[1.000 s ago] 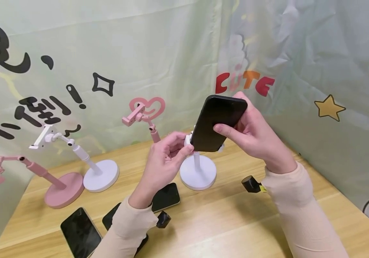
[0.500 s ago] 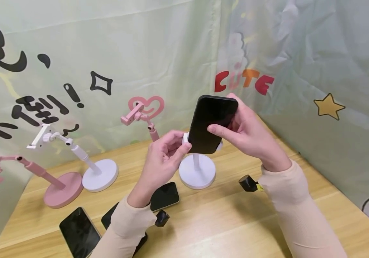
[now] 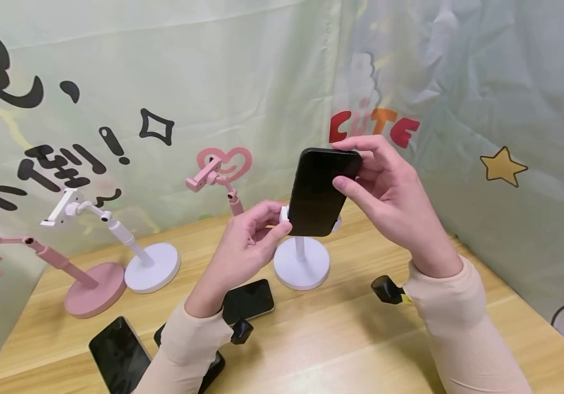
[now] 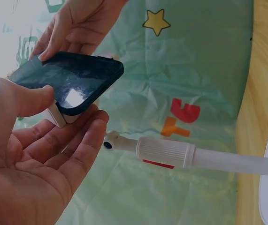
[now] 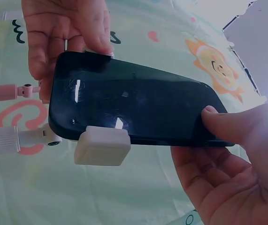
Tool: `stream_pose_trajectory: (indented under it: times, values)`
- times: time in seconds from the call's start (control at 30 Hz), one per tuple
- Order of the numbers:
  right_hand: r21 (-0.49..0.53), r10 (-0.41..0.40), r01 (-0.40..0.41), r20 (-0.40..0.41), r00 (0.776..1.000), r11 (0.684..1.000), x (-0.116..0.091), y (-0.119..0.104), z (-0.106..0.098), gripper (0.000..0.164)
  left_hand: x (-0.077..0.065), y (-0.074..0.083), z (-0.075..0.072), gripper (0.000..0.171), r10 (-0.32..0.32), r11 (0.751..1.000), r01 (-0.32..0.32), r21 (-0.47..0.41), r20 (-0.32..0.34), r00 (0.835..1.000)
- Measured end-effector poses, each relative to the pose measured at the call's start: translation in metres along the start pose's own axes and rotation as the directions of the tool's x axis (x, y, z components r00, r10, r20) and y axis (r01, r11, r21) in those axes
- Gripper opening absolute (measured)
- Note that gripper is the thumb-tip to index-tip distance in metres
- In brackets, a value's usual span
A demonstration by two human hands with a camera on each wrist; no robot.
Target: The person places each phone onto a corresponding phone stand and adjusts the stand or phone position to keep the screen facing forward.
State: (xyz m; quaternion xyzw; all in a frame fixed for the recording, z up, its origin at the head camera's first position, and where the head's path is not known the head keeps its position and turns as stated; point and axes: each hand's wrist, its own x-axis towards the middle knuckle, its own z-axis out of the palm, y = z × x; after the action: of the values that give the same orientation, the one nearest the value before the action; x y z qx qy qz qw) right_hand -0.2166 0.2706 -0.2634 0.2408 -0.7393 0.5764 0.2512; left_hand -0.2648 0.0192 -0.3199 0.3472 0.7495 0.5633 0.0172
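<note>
A black smartphone (image 3: 317, 194) sits tilted upright in the clamp of a white phone stand (image 3: 301, 265), near the middle of the head view. My left hand (image 3: 242, 243) pinches the clamp's left jaw at the phone's lower edge, thumb in front. At the phone's upper right, my right hand (image 3: 392, 205) holds it with the thumb on the screen side and fingers behind. In the right wrist view, a white clamp block (image 5: 103, 146) overlaps the phone's long edge. The stand's post (image 4: 166, 152) shows in the left wrist view; the clamp's back is hidden.
A pink stand (image 3: 96, 290) and another white stand (image 3: 153, 268) stand left on the wooden table (image 3: 341, 350). Behind my left hand rises another pink stand (image 3: 208, 175). Phones lie near my left forearm, including one phone (image 3: 119, 353) and another phone (image 3: 248, 301). Printed cloth hangs behind.
The phone has shifted slightly left and stands a little more upright. My right hand has loosened and moved right, its index finger now along the top edge. The left hand stays at the clamp.
</note>
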Motion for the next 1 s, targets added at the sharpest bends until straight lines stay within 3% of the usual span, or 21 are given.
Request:
stream_pose_trajectory:
  times: [0.47, 1.0]
  values:
    - [-0.024, -0.043, 0.041, -0.062, 0.997, 0.999, 0.0017, 0.0056, 0.0062, 0.049, -0.0003, -0.0005, 0.0009, 0.016, 0.019, 0.999, -0.017, 0.043, -0.037, 0.999]
    - [-0.123, -0.008, 0.004, -0.029, 1.000, 0.992, 0.0016, 0.0056, 0.0045, 0.051, -0.0014, -0.0006, 0.0056, 0.014, 0.038, 0.999, -0.036, 0.033, -0.068, 0.997]
